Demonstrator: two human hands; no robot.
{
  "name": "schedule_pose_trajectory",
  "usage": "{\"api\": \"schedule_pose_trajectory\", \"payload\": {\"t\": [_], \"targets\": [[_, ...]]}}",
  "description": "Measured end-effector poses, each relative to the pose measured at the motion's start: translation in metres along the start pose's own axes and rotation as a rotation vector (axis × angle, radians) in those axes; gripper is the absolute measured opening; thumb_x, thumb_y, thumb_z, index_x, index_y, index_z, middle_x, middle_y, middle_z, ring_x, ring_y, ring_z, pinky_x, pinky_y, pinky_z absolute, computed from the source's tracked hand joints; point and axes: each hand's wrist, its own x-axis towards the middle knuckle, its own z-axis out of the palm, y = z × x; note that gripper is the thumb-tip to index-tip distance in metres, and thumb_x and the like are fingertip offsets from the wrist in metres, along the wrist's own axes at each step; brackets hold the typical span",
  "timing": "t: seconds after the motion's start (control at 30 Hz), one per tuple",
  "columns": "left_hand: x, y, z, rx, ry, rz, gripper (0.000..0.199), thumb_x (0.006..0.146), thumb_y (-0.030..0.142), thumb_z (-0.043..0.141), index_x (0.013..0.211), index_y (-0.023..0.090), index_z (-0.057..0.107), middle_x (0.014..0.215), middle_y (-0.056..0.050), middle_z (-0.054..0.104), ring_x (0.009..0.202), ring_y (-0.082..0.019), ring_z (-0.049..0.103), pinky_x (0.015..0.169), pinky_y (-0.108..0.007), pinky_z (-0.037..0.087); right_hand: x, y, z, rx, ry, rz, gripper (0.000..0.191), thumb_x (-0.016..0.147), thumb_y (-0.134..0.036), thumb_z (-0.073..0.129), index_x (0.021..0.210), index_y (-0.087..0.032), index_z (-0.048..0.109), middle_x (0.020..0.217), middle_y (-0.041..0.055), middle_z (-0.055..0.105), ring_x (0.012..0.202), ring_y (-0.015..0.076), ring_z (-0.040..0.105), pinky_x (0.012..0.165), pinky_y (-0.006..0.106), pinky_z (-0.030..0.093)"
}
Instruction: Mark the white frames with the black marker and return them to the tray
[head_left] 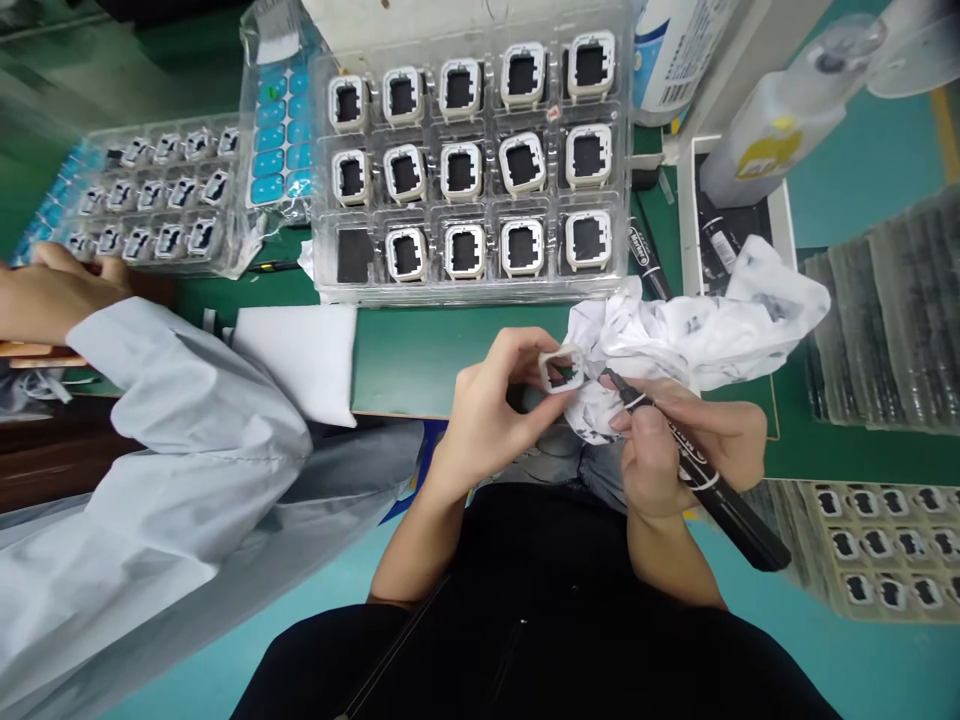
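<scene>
Between the thumb and fingers of my left hand [491, 410] is a small white squarish frame [562, 370], like a watch case, with its opening facing up. My right hand [686, 440] grips a black marker pen [709, 480], its uncapped tip pointing at the frame's right side. A small gap seems to separate tip and frame; contact I cannot tell. Behind both hands lies a crumpled white cloth [675, 330] with black smudges. Beyond it, a clear plastic tray [472, 292] carries rows of similar white frames, and its front left pocket [355, 256] has no frame.
At left, a co-worker's hand [64, 295] and pale sleeve [195, 400] reach toward a second tray [157, 195]. A white pad [300, 350] lies on the green bench [405, 360]. A spray bottle [787, 130], another marker [649, 262] and stacked trays [885, 310] stand to the right.
</scene>
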Motion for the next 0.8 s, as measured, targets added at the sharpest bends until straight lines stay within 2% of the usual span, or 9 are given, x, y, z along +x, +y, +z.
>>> {"api": "schedule_pose_trajectory", "payload": {"t": [0.07, 0.13, 0.23, 0.3, 0.43, 0.53, 0.63, 0.73, 0.8], "targets": [[-0.004, 0.001, 0.003, -0.1, -0.053, -0.028, 0.051, 0.105, 0.037, 0.096, 0.147, 0.036, 0.067, 0.122, -0.001, 0.089, 0.105, -0.021, 0.09, 0.087, -0.03, 0.075, 0.005, -0.002, 0.0, 0.016, -0.076, -0.084, 0.012, 0.107, -0.038, 0.085, 0.108, -0.033, 0.074, 0.078, -0.0045, 0.08, 0.08, 0.0279, 0.089, 0.084, 0.056, 0.082], [-0.004, 0.002, 0.004, -0.12, -0.098, -0.015, 0.051, 0.105, 0.034, 0.095, 0.151, 0.035, 0.071, 0.118, 0.0, 0.091, 0.1, -0.019, 0.09, 0.085, -0.028, 0.076, 0.008, -0.004, 0.001, 0.02, -0.119, -0.1, 0.007, 0.109, -0.033, 0.081, 0.109, -0.033, 0.074, 0.079, -0.0051, 0.081, 0.076, 0.0251, 0.087, 0.088, 0.056, 0.083], [-0.001, 0.002, 0.004, -0.134, -0.11, 0.029, 0.046, 0.105, 0.028, 0.095, 0.148, 0.034, 0.078, 0.111, 0.002, 0.091, 0.093, -0.017, 0.09, 0.086, -0.026, 0.077, 0.009, -0.007, 0.004, 0.035, -0.091, -0.093, 0.009, 0.105, -0.031, 0.084, 0.107, -0.03, 0.075, 0.083, -0.0047, 0.083, 0.072, 0.024, 0.085, 0.091, 0.06, 0.084], [0.001, 0.002, 0.003, -0.143, -0.097, 0.022, 0.046, 0.102, 0.029, 0.098, 0.145, 0.033, 0.082, 0.115, 0.001, 0.092, 0.097, -0.018, 0.091, 0.09, -0.028, 0.078, 0.01, -0.009, 0.006, 0.041, -0.085, -0.082, 0.01, 0.103, -0.029, 0.086, 0.103, -0.029, 0.076, 0.081, -0.0045, 0.083, 0.074, 0.0247, 0.087, 0.092, 0.058, 0.085], [0.003, 0.001, 0.0, -0.26, -0.116, -0.069, 0.058, 0.1, 0.031, 0.1, 0.154, 0.029, 0.082, 0.13, -0.005, 0.093, 0.115, -0.025, 0.093, 0.104, -0.033, 0.079, 0.012, -0.013, 0.007, 0.053, -0.119, -0.054, 0.01, 0.101, -0.025, 0.086, 0.097, -0.028, 0.077, 0.076, -0.0028, 0.083, 0.077, 0.026, 0.091, 0.091, 0.05, 0.085], [0.008, 0.001, -0.003, -0.427, -0.149, -0.201, 0.067, 0.096, 0.028, 0.102, 0.159, 0.025, 0.079, 0.123, -0.008, 0.093, 0.112, -0.025, 0.093, 0.1, -0.03, 0.078, 0.013, -0.014, 0.007, 0.058, -0.131, -0.043, 0.013, 0.099, -0.022, 0.086, 0.093, -0.029, 0.075, 0.072, -0.0012, 0.082, 0.082, 0.0326, 0.093, 0.086, 0.053, 0.086], [0.017, 0.004, -0.006, -0.551, -0.172, -0.315, 0.06, 0.085, 0.029, 0.111, 0.139, 0.021, 0.085, 0.115, -0.008, 0.092, 0.105, -0.024, 0.092, 0.092, -0.028, 0.078, 0.013, -0.014, 0.01, 0.081, -0.106, -0.057, 0.013, 0.099, -0.021, 0.086, 0.099, -0.03, 0.076, 0.073, -0.0022, 0.081, 0.083, 0.0353, 0.094, 0.086, 0.057, 0.086], [0.024, 0.008, -0.005, -0.626, -0.147, -0.377, 0.053, 0.075, 0.031, 0.119, 0.115, 0.019, 0.087, 0.104, -0.006, 0.092, 0.093, -0.021, 0.091, 0.089, -0.028, 0.077, 0.013, -0.013, 0.016, 0.115, -0.079, -0.118, 0.017, 0.101, -0.02, 0.085, 0.111, -0.03, 0.076, 0.07, -0.0055, 0.078, 0.069, 0.0298, 0.088, 0.084, 0.056, 0.086], [0.027, 0.009, -0.002, -0.643, -0.107, -0.402, 0.05, 0.072, 0.032, 0.12, 0.106, 0.019, 0.087, 0.098, -0.005, 0.091, 0.09, -0.021, 0.091, 0.087, -0.028, 0.077, 0.014, -0.013, 0.02, 0.113, -0.077, -0.159, 0.016, 0.104, -0.021, 0.081, 0.116, -0.031, 0.075, 0.068, -0.0066, 0.076, 0.062, 0.0261, 0.084, 0.085, 0.056, 0.087]]}}
